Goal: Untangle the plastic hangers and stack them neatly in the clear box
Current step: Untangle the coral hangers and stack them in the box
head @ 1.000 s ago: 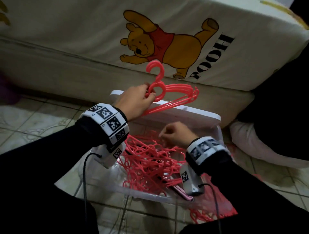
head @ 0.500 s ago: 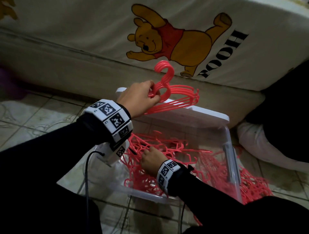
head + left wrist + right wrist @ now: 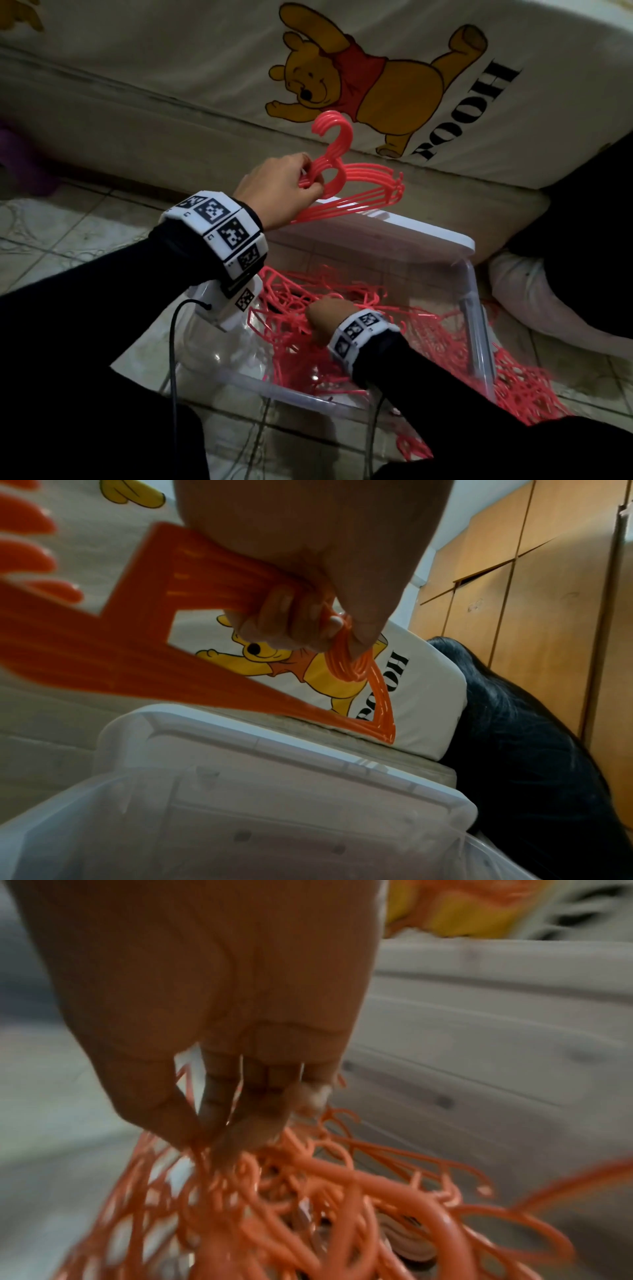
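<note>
Left hand (image 3: 281, 186) fingers gripping hanger bundle (image 3: 346, 185); right hand (image 3: 219, 1010) fingers pinching tangled hangers (image 3: 308, 1204); "POOH" sheet (image 3: 476, 113)

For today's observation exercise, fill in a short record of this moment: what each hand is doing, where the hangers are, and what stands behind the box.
Left hand: grips aligned bundle of hangers near the hooks, above the box's far side
Right hand: down in the tangled hangers, fingertips pinching a strand
Clear box: open, on tiled floor
Loose hangers: heaped outside the box's right wall
Behind box: mattress with bear print
</note>
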Tool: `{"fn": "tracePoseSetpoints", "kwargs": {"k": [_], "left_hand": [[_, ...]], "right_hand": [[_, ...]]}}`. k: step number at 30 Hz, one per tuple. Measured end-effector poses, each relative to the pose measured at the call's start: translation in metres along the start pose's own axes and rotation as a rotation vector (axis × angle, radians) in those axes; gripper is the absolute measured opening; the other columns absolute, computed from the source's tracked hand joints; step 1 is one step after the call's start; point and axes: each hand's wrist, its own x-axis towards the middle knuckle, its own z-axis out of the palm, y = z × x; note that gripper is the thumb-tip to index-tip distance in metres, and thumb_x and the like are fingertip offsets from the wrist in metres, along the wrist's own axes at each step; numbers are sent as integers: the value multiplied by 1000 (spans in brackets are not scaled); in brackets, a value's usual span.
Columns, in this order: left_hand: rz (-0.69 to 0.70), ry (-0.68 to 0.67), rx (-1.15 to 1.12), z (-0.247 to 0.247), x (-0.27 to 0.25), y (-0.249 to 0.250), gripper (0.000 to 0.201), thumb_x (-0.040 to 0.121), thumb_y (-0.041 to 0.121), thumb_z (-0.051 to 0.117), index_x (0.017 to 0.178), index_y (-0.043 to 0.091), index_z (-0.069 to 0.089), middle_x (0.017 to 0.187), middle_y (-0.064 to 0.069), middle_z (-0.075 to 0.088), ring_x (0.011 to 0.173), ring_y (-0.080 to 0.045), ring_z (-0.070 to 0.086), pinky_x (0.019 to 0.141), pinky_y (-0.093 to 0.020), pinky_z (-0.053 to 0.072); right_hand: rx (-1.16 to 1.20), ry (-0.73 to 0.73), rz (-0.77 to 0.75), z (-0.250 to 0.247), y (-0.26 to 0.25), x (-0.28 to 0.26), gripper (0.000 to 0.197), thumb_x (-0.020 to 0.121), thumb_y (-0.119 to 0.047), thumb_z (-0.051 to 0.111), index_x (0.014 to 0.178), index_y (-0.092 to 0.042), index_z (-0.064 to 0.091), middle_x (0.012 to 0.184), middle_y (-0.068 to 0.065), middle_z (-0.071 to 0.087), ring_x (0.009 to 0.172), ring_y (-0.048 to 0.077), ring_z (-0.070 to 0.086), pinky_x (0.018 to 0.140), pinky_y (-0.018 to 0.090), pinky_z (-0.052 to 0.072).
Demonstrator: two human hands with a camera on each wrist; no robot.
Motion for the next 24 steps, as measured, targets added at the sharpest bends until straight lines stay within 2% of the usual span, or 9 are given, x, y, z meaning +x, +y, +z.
{"fn": "tracePoseSetpoints", "kwargs": {"k": [3, 6, 10, 14, 15, 17, 19, 22, 24], "left_hand": [[-3, 5, -12, -5, 1, -1, 19, 86, 43, 55, 91, 25, 58, 84, 0, 60, 85, -28, 58, 75, -41, 49], [-6, 22, -44, -7, 1, -1, 19, 87, 42, 54, 95, 25, 60, 89, -2, 63, 87, -27, 59, 78, -43, 49], [-8, 44, -81, -8, 2, 1, 11, 87, 41, 54, 87, 30, 55, 80, 2, 59, 82, -26, 57, 72, -38, 46], [-8, 61, -125, -6, 3, 4, 11, 86, 39, 56, 79, 32, 51, 71, 9, 55, 76, -23, 55, 68, -34, 43], [-8, 63, -131, -6, 3, 4, 13, 86, 39, 56, 75, 33, 49, 69, 12, 53, 74, -22, 54, 66, -33, 40], [-5, 61, -130, -5, 3, 5, 19, 86, 39, 56, 70, 35, 46, 68, 14, 52, 70, -18, 52, 65, -31, 36], [1, 62, -129, -4, 3, 5, 19, 86, 39, 56, 70, 36, 46, 67, 15, 52, 67, -15, 52, 64, -30, 35], [-6, 67, -131, -4, 4, 5, 13, 86, 40, 56, 76, 36, 49, 69, 14, 53, 69, -16, 53, 64, -30, 36], [-7, 71, -140, -5, 5, 4, 9, 86, 40, 56, 80, 34, 52, 71, 13, 55, 71, -17, 55, 64, -32, 39]], "right_hand": [[140, -16, 30, -15, 17, -7, 21, 85, -11, 55, 101, -4, 66, 104, 21, 66, 97, 35, 63, 79, 34, 48], [230, -16, 58, -24, 31, -17, 19, 86, -11, 58, 103, -7, 66, 106, 18, 66, 99, 31, 62, 76, 29, 45], [308, -6, 97, -22, 45, -36, 19, 87, -13, 57, 104, -7, 62, 107, 18, 65, 101, 31, 61, 73, 25, 39], [282, 25, 155, -6, 52, -47, 34, 92, -13, 47, 125, -17, 49, 117, 18, 60, 107, 35, 58, 85, 33, 44], [214, 23, 135, -3, 50, -46, 34, 93, -12, 45, 127, -16, 48, 118, 19, 59, 109, 36, 58, 83, 31, 44], [95, 8, 85, -5, 43, -45, 31, 94, -17, 44, 124, -12, 53, 120, 20, 60, 109, 34, 58, 66, 19, 43], [116, -14, 65, -1, 32, -42, 38, 95, -28, 45, 123, -5, 56, 123, 20, 59, 103, 28, 63, 55, 14, 41], [92, -53, -42, 3, 15, -35, 30, 95, -19, 42, 119, -6, 55, 120, 21, 59, 104, 31, 61, 78, 29, 43], [155, -84, -44, 1, 5, -34, 29, 95, -9, 39, 121, -4, 50, 117, 23, 58, 104, 34, 59, 77, 30, 37]]}}
